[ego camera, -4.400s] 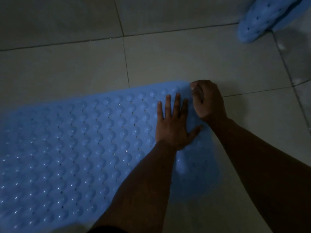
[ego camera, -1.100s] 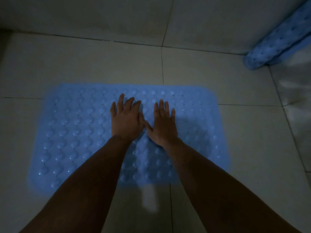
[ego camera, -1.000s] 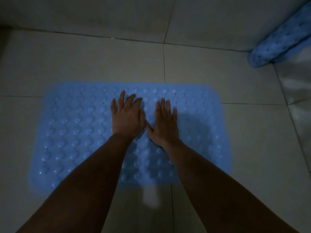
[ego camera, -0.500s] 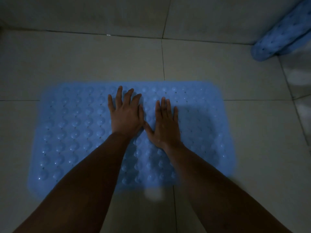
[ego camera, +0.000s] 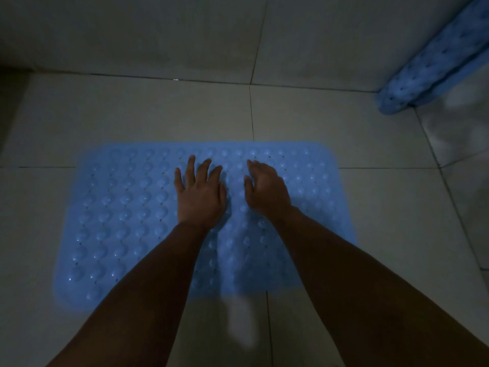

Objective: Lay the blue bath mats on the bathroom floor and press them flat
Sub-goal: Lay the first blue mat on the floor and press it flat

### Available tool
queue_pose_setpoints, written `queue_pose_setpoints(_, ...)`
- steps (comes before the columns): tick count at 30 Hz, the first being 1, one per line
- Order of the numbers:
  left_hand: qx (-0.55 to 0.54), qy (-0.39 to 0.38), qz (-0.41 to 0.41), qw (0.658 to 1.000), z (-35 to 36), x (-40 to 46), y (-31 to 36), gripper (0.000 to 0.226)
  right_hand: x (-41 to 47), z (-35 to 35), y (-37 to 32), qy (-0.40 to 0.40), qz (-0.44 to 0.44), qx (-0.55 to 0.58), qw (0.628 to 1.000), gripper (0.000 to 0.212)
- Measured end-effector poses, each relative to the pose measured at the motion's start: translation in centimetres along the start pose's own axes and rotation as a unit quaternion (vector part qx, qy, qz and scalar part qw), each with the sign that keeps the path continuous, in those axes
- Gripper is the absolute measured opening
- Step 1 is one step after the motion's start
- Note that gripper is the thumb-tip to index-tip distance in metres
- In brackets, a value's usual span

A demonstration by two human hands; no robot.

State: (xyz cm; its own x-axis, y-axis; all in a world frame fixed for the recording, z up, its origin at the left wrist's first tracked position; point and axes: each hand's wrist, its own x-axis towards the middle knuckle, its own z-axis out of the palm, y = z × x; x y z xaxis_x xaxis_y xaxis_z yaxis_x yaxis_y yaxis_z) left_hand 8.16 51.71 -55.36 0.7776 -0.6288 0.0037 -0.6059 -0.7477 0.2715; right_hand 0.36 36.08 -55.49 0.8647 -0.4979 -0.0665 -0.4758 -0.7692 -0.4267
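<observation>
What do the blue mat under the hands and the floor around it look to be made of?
Blue mat: probably soft rubber or PVC, semi-glossy; rows of raised bubbles catch small highlights, with drain holes between them. Floor: likely ceramic tile, smooth with a slight sheen; large pale squares divided by thin dark grout lines.

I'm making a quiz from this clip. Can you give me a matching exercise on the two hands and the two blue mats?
Things:
1. left hand
2. right hand
3. flat mat
4. second mat

States:
a. leans in the far right corner
b. lies spread on the floor tiles
c. palm down, fingers spread
d. fingers bent, turned inward

Pairs: 1-c, 2-d, 3-b, 4-a
</observation>
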Motion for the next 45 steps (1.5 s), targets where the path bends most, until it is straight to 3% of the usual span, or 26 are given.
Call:
queue_pose_setpoints(7,0.003,-0.041,0.046,0.998,3.0,0.5,2.2,0.067,0.4,-1.6,1.4,0.051,-0.013,0.010,0.999,0.043)
queue_pose_setpoints(11,0.016,-0.081,0.031,0.996,5.9,0.5,3.2,0.076,1.8,-1.8,2.0,0.074,-0.026,0.027,0.997,0.039)
queue_pose_setpoints(16,0.037,-0.014,0.048,0.998,8.0,0.0,2.9,0.086,3.5,-1.1,2.9,0.057,-0.042,0.035,0.997,0.038)
queue_pose_setpoints(23,0.036,-0.037,0.052,0.997,8.4,0.5,3.1,0.094,4.7,-0.5,3.7,0.047,-0.031,0.040,0.998,0.038)
queue_pose_setpoints(26,0.032,-0.085,0.048,0.995,7.8,0.4,3.1,0.103,4.7,-1.1,3.1,0.058,-0.042,0.044,0.996,0.037)
queue_pose_setpoints(28,0.018,-0.161,0.040,0.986,7.1,1.4,3.2,0.107,4.6,-1.6,2.6,0.073,-0.048,0.045,0.995,0.036)
queue_pose_setpoints(31,-0.135,-0.250,-0.003,0.959,3.9,3.0,2.5,0.090,3.7,-2.5,0.8,0.072,-0.033,0.058,0.995,0.036)
queue_pose_setpoints(33,-0.235,-0.168,-0.034,0.957,1.5,2.9,1.0,0.063,3.0,-2.7,-0.8,0.052,-0.034,0.060,0.996,0.038)
queue_pose_setpoints(36,-0.156,-0.030,-0.024,0.987,-1.2,1.0,-2.3,0.050,1.7,-1.9,-3.2,0.012,-0.061,0.037,0.997,0.042)
queue_pose_setpoints(40,-0.059,-0.022,-0.025,0.998,-3.3,-0.6,-5.5,0.045,-0.2,1.1,-6.1,-0.048,-0.069,0.010,0.996,0.052)
queue_pose_setpoints(45,-0.038,-0.008,-0.040,0.998,-4.3,-2.0,-7.5,0.044,-1.8,5.7,-8.4,-0.106,-0.077,-0.056,0.990,0.070)
